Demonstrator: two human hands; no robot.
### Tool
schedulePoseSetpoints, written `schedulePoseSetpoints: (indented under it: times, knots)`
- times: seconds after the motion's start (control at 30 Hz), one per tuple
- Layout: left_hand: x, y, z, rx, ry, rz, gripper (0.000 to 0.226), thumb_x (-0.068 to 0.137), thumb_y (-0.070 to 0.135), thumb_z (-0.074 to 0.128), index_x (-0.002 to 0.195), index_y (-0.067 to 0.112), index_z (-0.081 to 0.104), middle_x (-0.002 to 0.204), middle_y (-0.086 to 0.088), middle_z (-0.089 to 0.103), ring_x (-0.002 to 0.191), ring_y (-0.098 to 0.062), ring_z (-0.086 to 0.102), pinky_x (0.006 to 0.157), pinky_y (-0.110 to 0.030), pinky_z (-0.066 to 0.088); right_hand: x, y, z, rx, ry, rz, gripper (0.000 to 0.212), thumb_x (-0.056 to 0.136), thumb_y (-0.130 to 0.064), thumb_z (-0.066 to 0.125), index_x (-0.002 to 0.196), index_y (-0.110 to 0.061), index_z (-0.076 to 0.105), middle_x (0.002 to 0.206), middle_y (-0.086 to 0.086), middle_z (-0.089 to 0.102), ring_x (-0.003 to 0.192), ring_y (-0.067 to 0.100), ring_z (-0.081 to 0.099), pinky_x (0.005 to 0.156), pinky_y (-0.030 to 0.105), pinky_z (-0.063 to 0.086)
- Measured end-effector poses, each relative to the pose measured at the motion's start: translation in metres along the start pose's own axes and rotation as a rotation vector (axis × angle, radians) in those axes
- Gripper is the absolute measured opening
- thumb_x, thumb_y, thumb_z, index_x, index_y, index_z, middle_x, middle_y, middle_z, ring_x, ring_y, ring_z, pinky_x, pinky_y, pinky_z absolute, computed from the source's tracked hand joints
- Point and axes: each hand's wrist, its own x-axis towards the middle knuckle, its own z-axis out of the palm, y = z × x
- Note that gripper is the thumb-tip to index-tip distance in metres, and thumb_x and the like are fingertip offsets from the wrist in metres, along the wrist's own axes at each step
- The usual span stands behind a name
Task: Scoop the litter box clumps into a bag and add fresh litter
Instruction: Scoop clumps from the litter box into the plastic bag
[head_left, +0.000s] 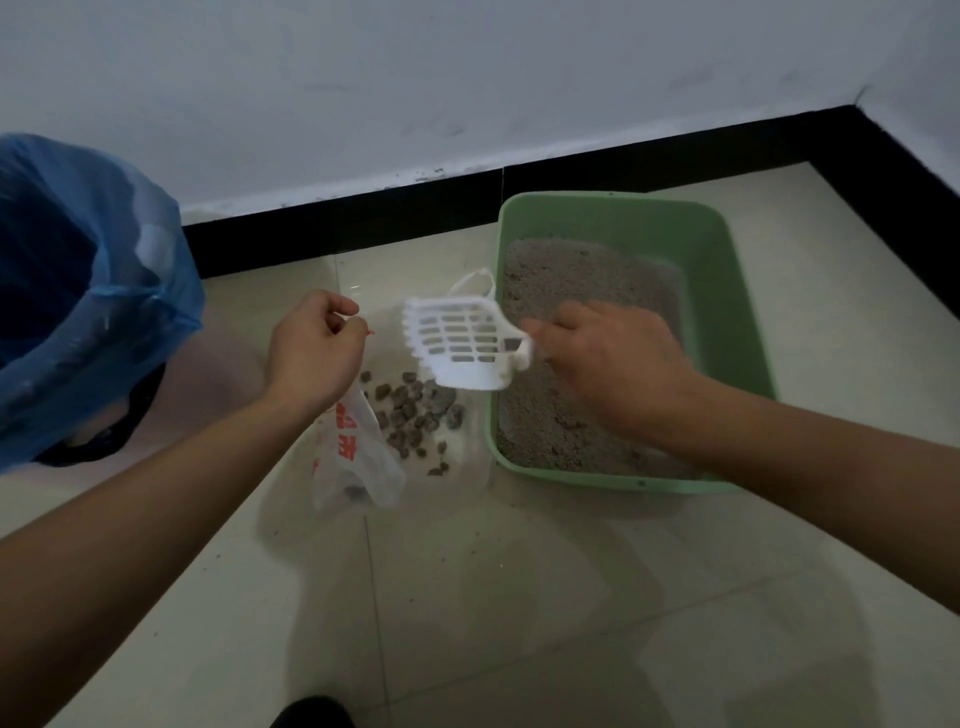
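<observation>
At the far left a bin lined with a glossy blue plastic liner (78, 291) fills the frame edge, well apart from the work. To its right the left hand (311, 353) has its fingers curled, pinching the thin upper edge of a clear, crinkled bag (358, 457) with red print. The bag sags onto the pale, smooth floor tiles (519, 597), and lumpy grey-brown clumps (415, 410) lie spread inside it.

Above the clumps hangs a white plastic scoop (457, 338), slotted and toothed at its front edge, tilted over the bag's mouth just beside the box rim. The right hand (608, 358) grips its handle with curled fingers; the handle itself is mostly hidden.

The green litter box (727, 291), rectangular with rounded corners, touches the bag's right side and sits near the black baseboard (363, 218). It holds coarse grey litter (571, 280). Open tile lies in front of the bag and box.
</observation>
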Motion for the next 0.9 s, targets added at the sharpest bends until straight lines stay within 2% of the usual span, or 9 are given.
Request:
schedulePoseSetpoints:
  times: [0.1,0.17,0.3,0.4,0.53,0.67,0.77,0.83,0.9]
  knots:
    - [0.001,0.009,0.004,0.186,0.037,0.217,0.034,0.089,0.032,0.059,0.121,0.021,0.055,0.1,0.003,0.055,0.077,-0.016,0.054,0.069,-0.034,0.046,-0.005,0.032,0.007,0.346,0.035,0.244,0.03,0.103,-0.034,0.047,0.129,-0.038,0.061,0.084,-0.014,0.061,0.067,0.011,0.057,0.061,0.026,0.046]
    - [0.004,0.019,0.01,0.245,0.067,0.382,0.039,0.09,0.037,0.059,0.124,0.019,0.053,0.106,0.004,0.047,0.084,-0.014,0.05,0.072,-0.032,0.041,-0.007,0.057,0.016,0.442,0.055,0.372,0.028,0.102,-0.036,0.051,0.127,-0.038,0.062,0.071,-0.016,0.057,0.055,0.007,0.054,0.053,0.023,0.044]
    - [0.02,0.045,0.043,0.19,0.032,0.452,0.039,0.093,0.039,0.056,0.124,0.015,0.054,0.107,0.002,0.048,0.087,-0.015,0.05,0.075,-0.031,0.04,0.0,0.107,0.031,0.21,-0.069,0.53,0.036,0.098,-0.048,0.051,0.132,-0.037,0.058,0.07,-0.01,0.053,0.062,0.013,0.054,0.06,0.028,0.048]
    - [0.038,0.056,0.083,0.334,-0.114,0.412,0.048,0.098,0.042,0.048,0.134,0.011,0.05,0.12,-0.007,0.052,0.102,-0.024,0.054,0.084,-0.033,0.043,0.015,0.127,0.041,0.018,-0.158,0.585,0.048,0.096,-0.061,0.037,0.124,-0.029,0.059,0.073,-0.002,0.057,0.066,0.019,0.057,0.06,0.03,0.046]
    - [0.049,0.058,0.131,0.529,-0.335,0.309,0.043,0.103,0.037,0.034,0.124,0.004,0.052,0.118,-0.017,0.053,0.107,-0.034,0.054,0.089,-0.044,0.045,0.056,0.136,0.047,-0.385,-0.043,0.439,0.058,0.1,-0.062,0.023,0.113,-0.015,0.056,0.071,0.004,0.048,0.053,0.015,0.046,0.049,0.025,0.034]
    - [0.042,0.043,0.154,0.356,-0.254,0.29,0.028,0.104,0.023,0.032,0.115,0.007,0.051,0.099,-0.004,0.049,0.092,-0.025,0.054,0.08,-0.039,0.045,0.112,0.141,0.058,-0.625,-0.117,0.236,0.044,0.101,-0.051,0.039,0.103,-0.01,0.056,0.073,0.005,0.047,0.056,0.016,0.039,0.06,0.031,0.039]
    - [0.041,0.037,0.16,0.269,-0.208,0.307,0.033,0.106,0.027,0.027,0.116,0.008,0.053,0.097,-0.003,0.05,0.09,-0.021,0.053,0.081,-0.039,0.046,0.144,0.146,0.062,-0.696,-0.197,0.121,0.036,0.099,-0.044,0.047,0.106,-0.009,0.056,0.079,0.008,0.051,0.068,0.021,0.046,0.068,0.034,0.037]
    - [0.042,0.037,0.162,0.225,-0.206,0.29,0.038,0.107,0.03,0.026,0.123,0.008,0.052,0.101,-0.002,0.051,0.093,-0.018,0.051,0.084,-0.036,0.044,0.156,0.161,0.062,-0.668,-0.208,0.066,0.045,0.097,-0.049,0.046,0.114,-0.009,0.057,0.085,0.011,0.052,0.074,0.024,0.05,0.073,0.037,0.041]
    - [0.042,0.038,0.164,0.199,-0.202,0.28,0.037,0.107,0.03,0.026,0.12,0.009,0.054,0.1,0.0,0.051,0.091,-0.016,0.05,0.082,-0.034,0.042,0.162,0.176,0.062,-0.671,-0.188,-0.043,0.062,0.095,-0.064,0.03,0.113,-0.013,0.06,0.078,0.009,0.052,0.067,0.021,0.051,0.067,0.033,0.041]
